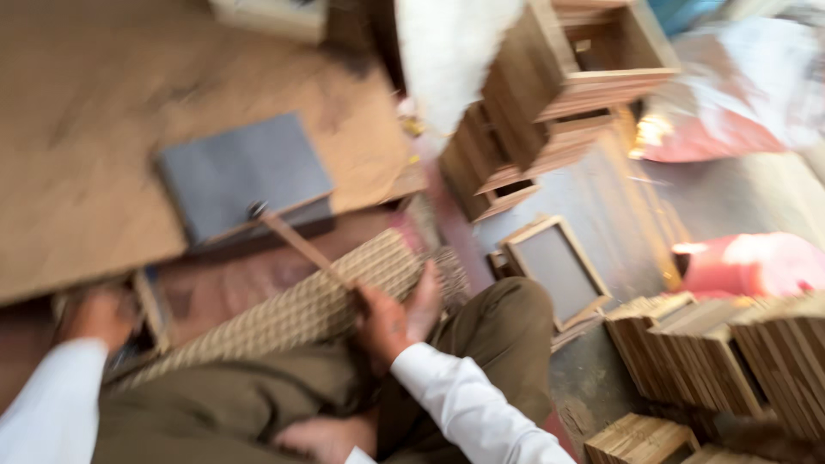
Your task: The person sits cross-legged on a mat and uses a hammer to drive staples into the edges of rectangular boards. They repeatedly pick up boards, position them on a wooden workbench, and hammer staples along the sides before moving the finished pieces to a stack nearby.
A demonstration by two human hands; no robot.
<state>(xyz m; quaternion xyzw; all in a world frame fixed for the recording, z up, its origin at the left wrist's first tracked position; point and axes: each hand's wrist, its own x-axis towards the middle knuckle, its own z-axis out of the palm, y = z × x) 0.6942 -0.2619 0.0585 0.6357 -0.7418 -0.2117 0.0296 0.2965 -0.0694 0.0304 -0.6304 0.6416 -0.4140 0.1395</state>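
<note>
Hammer [296, 241], centre frame: wooden handle clasped in right hand [391, 320], fingers closed; left hand [99, 316] grip unclear.

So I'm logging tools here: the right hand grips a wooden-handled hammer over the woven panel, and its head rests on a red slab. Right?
Not quite. In the head view the right hand does hold the hammer over the woven panel, but its head rests on a grey slab, not a red one.

Grey concrete floor [601, 198] crowded with stacked wooden boxes [550, 86] and brown board [86, 129].
</note>
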